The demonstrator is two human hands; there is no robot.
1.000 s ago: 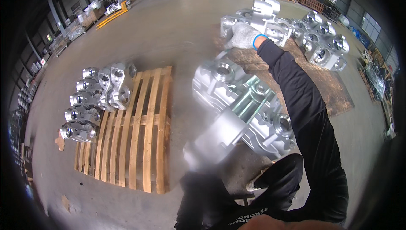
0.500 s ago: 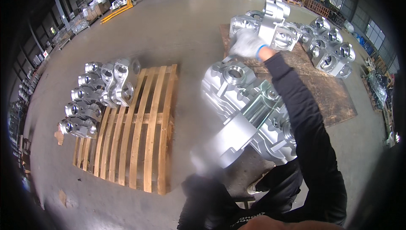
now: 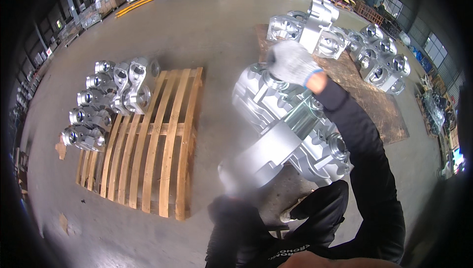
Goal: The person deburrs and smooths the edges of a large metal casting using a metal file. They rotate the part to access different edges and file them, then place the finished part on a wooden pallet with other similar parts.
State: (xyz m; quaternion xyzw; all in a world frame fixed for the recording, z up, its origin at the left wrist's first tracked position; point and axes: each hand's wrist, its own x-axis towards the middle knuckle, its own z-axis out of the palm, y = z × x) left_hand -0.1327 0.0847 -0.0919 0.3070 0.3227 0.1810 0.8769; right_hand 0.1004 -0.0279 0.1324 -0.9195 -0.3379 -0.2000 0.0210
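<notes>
In front of me lies a large silver metal casting (image 3: pixel 271 149) with ribs, a smooth cylindrical middle and round bored openings. My right hand (image 3: pixel 293 63), in a grey-white glove, is closed above the bored opening at the casting's far end. A slim pale rod-like tool (image 3: pixel 261 93) seems to reach down from its fingers; its kind does not show. My left hand (image 3: pixel 229 178), gloved too, is at the near left end of the casting. A blur covers it, and its fingers cannot be made out.
A wooden pallet (image 3: pixel 167 140) at left carries several smaller silver castings (image 3: pixel 96 115). Beyond my right hand, more castings (image 3: pixel 315 31) stand on a brown board (image 3: pixel 389 115). A yellow pallet truck (image 3: pixel 135 5) stands far left; a dark stand (image 3: pixel 283 194) is under the casting.
My right hand has come nearer, from beside the far castings to over the bored opening, and the rod-like tool has swung downward. My left hand stays by the casting's near end.
</notes>
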